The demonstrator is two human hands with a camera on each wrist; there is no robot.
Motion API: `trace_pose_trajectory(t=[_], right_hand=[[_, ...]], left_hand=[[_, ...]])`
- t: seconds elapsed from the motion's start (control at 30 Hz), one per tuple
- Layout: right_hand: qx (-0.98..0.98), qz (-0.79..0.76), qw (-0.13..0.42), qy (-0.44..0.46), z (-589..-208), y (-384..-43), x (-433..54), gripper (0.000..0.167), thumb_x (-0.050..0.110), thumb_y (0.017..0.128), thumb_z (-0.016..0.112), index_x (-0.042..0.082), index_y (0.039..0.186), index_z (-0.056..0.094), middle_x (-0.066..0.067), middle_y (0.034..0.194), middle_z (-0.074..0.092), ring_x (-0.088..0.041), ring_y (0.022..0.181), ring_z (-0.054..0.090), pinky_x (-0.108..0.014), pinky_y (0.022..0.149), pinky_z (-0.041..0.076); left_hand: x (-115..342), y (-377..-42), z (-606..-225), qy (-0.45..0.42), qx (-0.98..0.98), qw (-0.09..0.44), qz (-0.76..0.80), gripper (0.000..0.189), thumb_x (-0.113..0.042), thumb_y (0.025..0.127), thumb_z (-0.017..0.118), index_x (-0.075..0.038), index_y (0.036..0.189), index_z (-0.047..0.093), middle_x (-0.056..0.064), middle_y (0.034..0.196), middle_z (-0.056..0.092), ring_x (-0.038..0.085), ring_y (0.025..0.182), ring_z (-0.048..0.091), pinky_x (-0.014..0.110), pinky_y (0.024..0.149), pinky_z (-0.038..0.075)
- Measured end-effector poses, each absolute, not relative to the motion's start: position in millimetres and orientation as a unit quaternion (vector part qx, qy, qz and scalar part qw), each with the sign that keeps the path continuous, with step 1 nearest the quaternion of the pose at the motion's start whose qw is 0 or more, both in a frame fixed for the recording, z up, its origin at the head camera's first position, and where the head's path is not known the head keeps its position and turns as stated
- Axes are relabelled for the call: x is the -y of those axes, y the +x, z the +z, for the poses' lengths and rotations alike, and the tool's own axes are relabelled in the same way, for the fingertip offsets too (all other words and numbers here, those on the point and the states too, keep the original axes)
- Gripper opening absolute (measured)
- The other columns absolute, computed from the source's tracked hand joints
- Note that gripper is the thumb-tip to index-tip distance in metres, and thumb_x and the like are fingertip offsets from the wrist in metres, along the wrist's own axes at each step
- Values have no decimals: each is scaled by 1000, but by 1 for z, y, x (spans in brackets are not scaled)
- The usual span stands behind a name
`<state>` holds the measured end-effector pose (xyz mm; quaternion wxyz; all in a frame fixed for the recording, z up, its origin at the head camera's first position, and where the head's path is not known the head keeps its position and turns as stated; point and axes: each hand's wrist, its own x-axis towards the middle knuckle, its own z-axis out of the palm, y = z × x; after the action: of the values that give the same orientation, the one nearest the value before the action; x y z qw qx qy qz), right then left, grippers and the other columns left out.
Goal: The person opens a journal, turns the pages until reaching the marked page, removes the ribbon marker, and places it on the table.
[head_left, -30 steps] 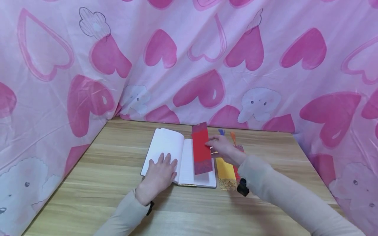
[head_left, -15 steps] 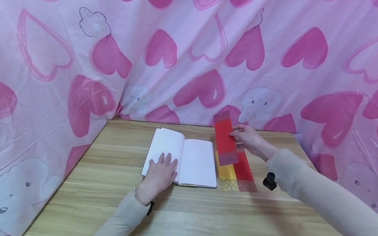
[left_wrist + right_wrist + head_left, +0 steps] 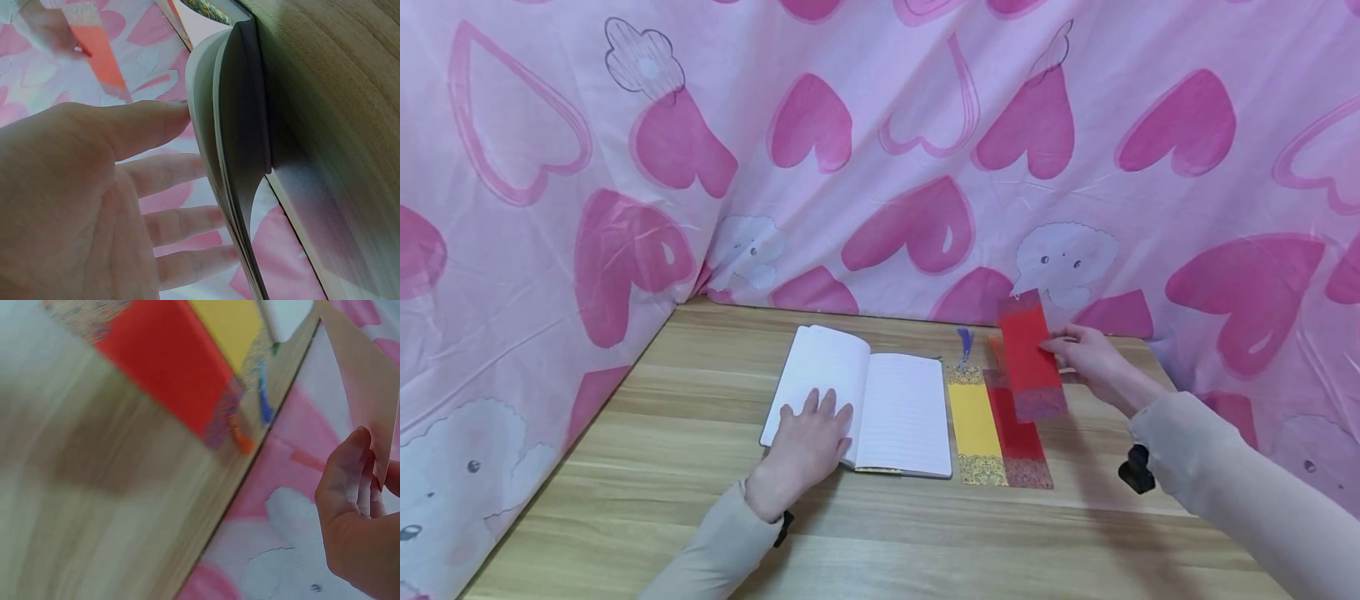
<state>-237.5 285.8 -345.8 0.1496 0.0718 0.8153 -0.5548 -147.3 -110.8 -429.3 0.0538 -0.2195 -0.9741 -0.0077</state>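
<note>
An open notebook (image 3: 904,417) with blank lined pages lies on the table in the head view. My left hand (image 3: 808,442) rests on its left page, fingers spread and straight; in the left wrist view the fingertips touch the curved pages (image 3: 209,125). My right hand (image 3: 1093,362) pinches a red bookmark (image 3: 1028,337) by its right edge and holds it raised and tilted. Its ends are patterned purple, and its pale side (image 3: 365,381) shows in the right wrist view. Below it, a second red bookmark (image 3: 1021,446) lies partly hidden beside a yellow bookmark (image 3: 976,421).
A blue tassel (image 3: 965,343) extends from the yellow bookmark, and an orange tassel (image 3: 240,439) from the lying red one. The wooden table (image 3: 865,533) ends at a pink heart-print curtain (image 3: 895,150) behind and on both sides.
My right hand has carried the red bookmark rightward, from over the notebook's right page to above the lying red bookmark. The left hand has stayed on the left page.
</note>
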Motion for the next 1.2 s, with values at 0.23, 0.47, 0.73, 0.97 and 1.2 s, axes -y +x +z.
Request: trace_pose_trajectory(t=[0.23,0.47,0.73,0.97,1.2], right_hand=[[-819,-548,155,74,-378,-229,-310,43,14,101,51,-10,135,39,-5,100,63,-15,82,63,-35,76,58],[-832,-528,150,81,-406,-218,-328,42,13,101,50,-12,133,41,-3,93,64,-14,78,61,-34,70,57],[-834,-519,155,103,-427,-207,-344,35,12,101,51,-11,127,44,-1,87,64,-13,71,59,-32,65,55],[-842,-504,158,113,-438,-204,-352,35,11,100,52,-14,125,47,-5,90,69,-14,73,62,-33,66,55],[-829,-525,167,95,-450,-208,-363,36,11,95,55,-14,121,48,-2,84,68,-13,72,65,-35,67,57]], left_hand=[[111,-148,-431,-220,974,51,-2,40,-34,92,66,-10,124,61,19,129,55,41,121,49,61,78,48],[111,-148,-430,-219,975,45,0,41,-34,93,65,-10,125,61,19,130,55,40,121,49,61,79,48],[111,-148,-429,-217,976,35,1,43,-35,94,64,-10,129,60,19,132,54,40,124,48,60,82,48],[111,-148,-428,-218,975,43,2,42,-35,93,64,-10,127,60,19,131,54,40,122,49,59,80,48],[111,-148,-428,-215,976,32,2,44,-35,94,64,-10,129,59,19,133,53,40,124,48,59,82,48]])
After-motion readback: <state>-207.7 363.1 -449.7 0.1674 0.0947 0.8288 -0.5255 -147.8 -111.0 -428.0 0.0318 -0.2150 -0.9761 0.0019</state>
